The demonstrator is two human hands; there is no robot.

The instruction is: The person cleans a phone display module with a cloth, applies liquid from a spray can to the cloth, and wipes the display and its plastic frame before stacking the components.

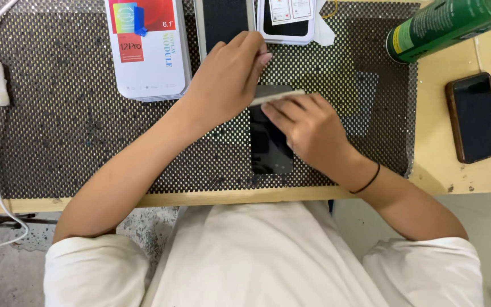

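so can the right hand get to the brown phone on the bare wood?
Probably yes: the brown phone lies uncovered right of the right hand, nothing between, though that hand holds a thin strip.

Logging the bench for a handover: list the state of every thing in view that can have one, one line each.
Dark phone: flat on the dotted mat, screen dark.
Pale flat strip: lying across the phone's top end, pinched by both hands.
Left hand: fingers closed on the strip.
Right hand: fingers closed on the strip.
Second phone: flat on the wooden table, screen dark.
Green can: tilted.
White box: closed.
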